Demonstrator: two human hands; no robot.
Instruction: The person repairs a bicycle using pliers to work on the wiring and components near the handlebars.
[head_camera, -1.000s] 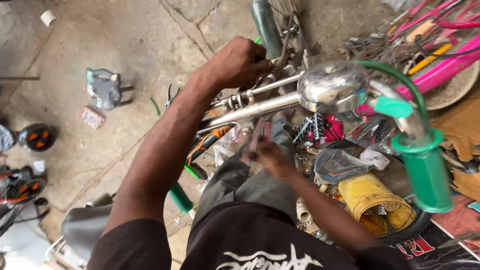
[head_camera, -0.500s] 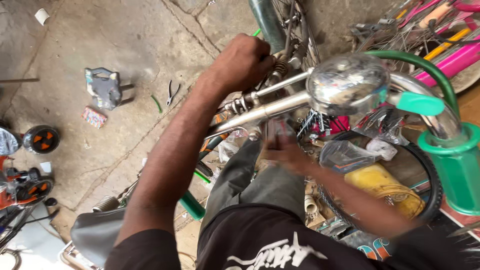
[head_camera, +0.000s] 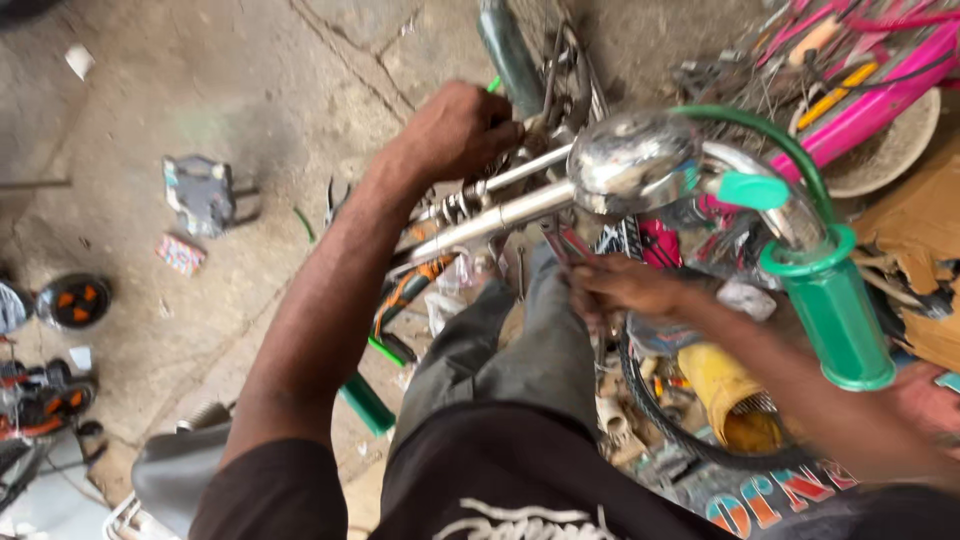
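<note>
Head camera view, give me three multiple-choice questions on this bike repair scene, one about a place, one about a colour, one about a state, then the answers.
1. Where is the left hand?
A. gripping the front of the bicycle near the chrome bars
B. flat on the concrete floor
C. on the saddle

2. What colour is the handlebar grip?
A. yellow
B. green
C. black

3. How does the right hand stand?
A. open and empty in the air
B. closed around a slim tool under the chrome bell
C. resting in a pocket

Answers: 1 A, its fingers close by the bars; 2 B, the grip is plainly green; 2 B aside, 3 B, its fingers curl on something thin, blurred.
</note>
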